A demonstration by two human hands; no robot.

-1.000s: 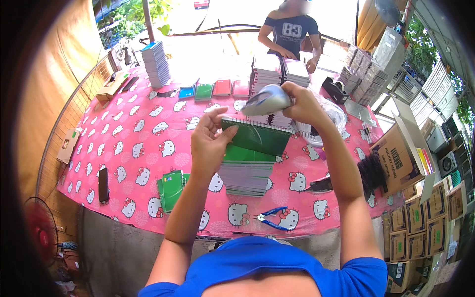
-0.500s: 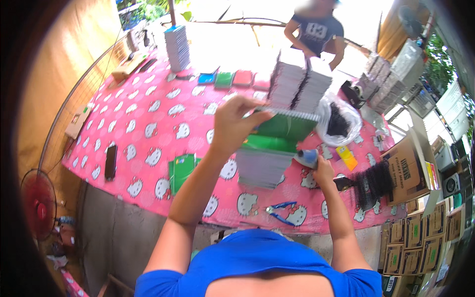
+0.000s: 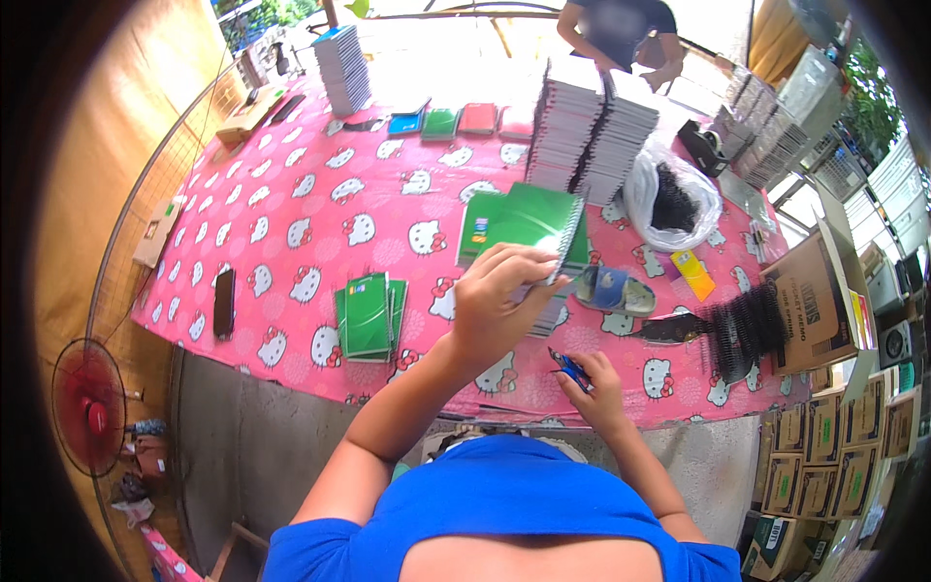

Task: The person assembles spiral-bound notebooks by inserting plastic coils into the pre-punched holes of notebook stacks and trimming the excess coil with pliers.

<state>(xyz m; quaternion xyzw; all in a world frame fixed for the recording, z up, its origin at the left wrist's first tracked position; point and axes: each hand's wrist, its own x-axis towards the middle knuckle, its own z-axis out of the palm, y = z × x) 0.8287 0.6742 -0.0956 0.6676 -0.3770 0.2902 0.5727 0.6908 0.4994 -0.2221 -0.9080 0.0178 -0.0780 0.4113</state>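
Note:
My left hand (image 3: 499, 301) is closed on a green spiral notebook (image 3: 529, 218), gripping it by its wire-bound edge. The notebook is tilted over a stack of notebooks (image 3: 477, 211) with green covers, which my hand partly hides. Near the table's front edge, my right hand (image 3: 596, 393) is wrapped round blue-handled pliers (image 3: 572, 371), their dark jaws pointing away from me. Between that hand and a white bag lies a blue slipper (image 3: 613, 289). Left of my left forearm is a small pile of green notebooks (image 3: 367, 315).
Tall notebook stacks (image 3: 567, 131) stand at the far side, beside a white plastic bag (image 3: 703, 213) holding black pieces. At right, black wire spirals (image 3: 742, 335) lie by a cardboard box (image 3: 810, 310). A phone (image 3: 224, 303) lies at left. Another person (image 3: 621, 34) stands across the table.
My right hand has let go of the slipper and picked up the pliers. My left hand has moved nearer and lowered; the lifted green notebook now appears closed.

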